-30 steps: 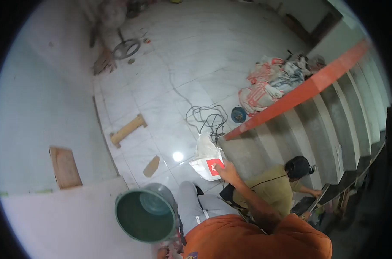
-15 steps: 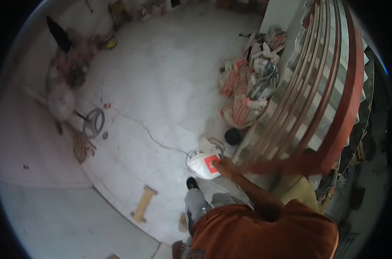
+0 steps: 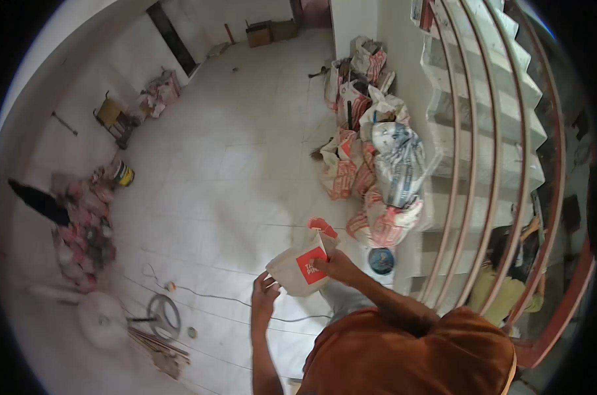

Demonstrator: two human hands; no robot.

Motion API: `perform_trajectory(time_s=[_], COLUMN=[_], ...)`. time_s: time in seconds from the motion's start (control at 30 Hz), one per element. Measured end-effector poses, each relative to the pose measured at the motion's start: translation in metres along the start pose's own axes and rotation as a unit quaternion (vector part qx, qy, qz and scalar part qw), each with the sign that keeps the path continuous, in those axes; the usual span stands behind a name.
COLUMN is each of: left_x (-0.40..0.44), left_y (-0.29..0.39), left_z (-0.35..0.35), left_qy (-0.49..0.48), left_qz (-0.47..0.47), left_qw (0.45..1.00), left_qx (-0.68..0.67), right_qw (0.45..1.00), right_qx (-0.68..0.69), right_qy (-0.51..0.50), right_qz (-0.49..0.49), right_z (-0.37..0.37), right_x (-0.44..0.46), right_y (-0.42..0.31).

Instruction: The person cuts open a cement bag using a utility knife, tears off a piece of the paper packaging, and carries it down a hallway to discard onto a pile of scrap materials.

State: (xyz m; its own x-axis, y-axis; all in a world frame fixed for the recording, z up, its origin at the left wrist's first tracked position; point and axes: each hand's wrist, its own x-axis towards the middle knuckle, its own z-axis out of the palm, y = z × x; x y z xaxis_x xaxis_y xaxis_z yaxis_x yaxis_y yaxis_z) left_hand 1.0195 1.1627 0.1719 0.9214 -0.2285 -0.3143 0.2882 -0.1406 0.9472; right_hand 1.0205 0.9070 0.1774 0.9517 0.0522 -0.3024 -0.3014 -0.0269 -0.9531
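A whitish bag [image 3: 288, 266] with a red square label and white letters is held up in front of me. My right hand [image 3: 338, 266] grips its right side, thumb over the label. At the bag's lower left edge is my left hand [image 3: 264, 294], fingers apart and bent toward it. I cannot tell how firmly they touch. A red scalloped piece [image 3: 321, 226] shows at the bag's top; whether it belongs to the bag is unclear. Below the hands a dark cable [image 3: 223, 298] runs over the floor.
Several filled sacks [image 3: 397, 161] lean along the stair wall. A blue-topped bucket [image 3: 381, 261] stands by the stairs [image 3: 466, 138], behind the railing [image 3: 492, 197]. Beyond it is another person [image 3: 505, 280]. A ring-shaped object [image 3: 163, 317] and rubble [image 3: 84, 243] lie left.
The bag has come up off its low spot near the floor in my right hand. My left hand has risen from beside my body to the bag's edge. The view has turned right.
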Motion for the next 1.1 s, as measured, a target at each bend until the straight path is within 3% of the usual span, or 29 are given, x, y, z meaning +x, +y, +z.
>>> perform_trajectory(time_s=[0.03, 0.07, 0.17, 0.23, 0.27, 0.33, 0.5, 0.63, 0.73, 0.8, 0.93, 1.03, 1.1], left_x=[0.027, 0.071, 0.133, 0.192, 0.219, 0.264, 0.408, 0.579, 0.711, 0.798, 0.962, 1.073, 1.149], left_y=[0.010, 0.022, 0.055, 0.095, 0.107, 0.143, 0.173, 0.211, 0.274, 0.311, 0.389, 0.440, 0.447], left_z=[-0.002, -0.001, -0.038, -0.060, -0.075, -0.092, -0.148, -0.188, -0.201, -0.197, -0.173, -0.143, -0.127], left_qy=[0.045, 0.087, 0.129, 0.129, 0.112, 0.116, 0.160, 0.109, 0.017, -0.057, -0.207, -0.267, -0.281], left_qz=[-0.009, -0.003, -0.043, -0.003, -0.002, 0.007, 0.001, 0.019, 0.023, 0.044, 0.116, 0.097, 0.055], left_qw=[0.999, 0.996, 0.984, 0.984, 0.987, 0.986, 0.978, 0.991, 0.996, 0.996, 0.968, 0.948, 0.953], left_qx=[-0.009, -0.028, -0.113, -0.126, -0.111, -0.118, -0.135, -0.072, 0.082, 0.048, 0.086, 0.141, 0.098], right_qw=[0.999, 0.998, 0.993, 0.991, 0.990, 0.983, 0.962, 0.972, 0.989, 0.992, 0.991, 0.994, 0.993], right_qx=[0.032, 0.015, 0.063, 0.057, -0.036, -0.059, -0.186, -0.184, -0.134, -0.125, -0.115, -0.075, -0.087], right_qy=[-0.041, -0.024, -0.097, -0.117, -0.133, -0.162, -0.195, -0.143, -0.069, -0.021, 0.045, 0.084, 0.079], right_qz=[0.013, -0.054, 0.004, 0.007, -0.023, -0.062, -0.032, -0.018, 0.002, 0.013, 0.051, 0.014, -0.009], right_z=[-0.001, 0.000, 0.011, 0.015, 0.008, 0.005, 0.001, -0.022, -0.063, -0.091, -0.150, -0.194, -0.230], right_x=[0.054, 0.099, 0.174, 0.255, 0.281, 0.335, 0.483, 0.615, 0.693, 0.726, 0.818, 0.895, 0.965], right_y=[0.028, 0.027, -0.041, -0.080, -0.121, -0.160, -0.222, -0.244, -0.286, -0.345, -0.366, -0.377, -0.363])
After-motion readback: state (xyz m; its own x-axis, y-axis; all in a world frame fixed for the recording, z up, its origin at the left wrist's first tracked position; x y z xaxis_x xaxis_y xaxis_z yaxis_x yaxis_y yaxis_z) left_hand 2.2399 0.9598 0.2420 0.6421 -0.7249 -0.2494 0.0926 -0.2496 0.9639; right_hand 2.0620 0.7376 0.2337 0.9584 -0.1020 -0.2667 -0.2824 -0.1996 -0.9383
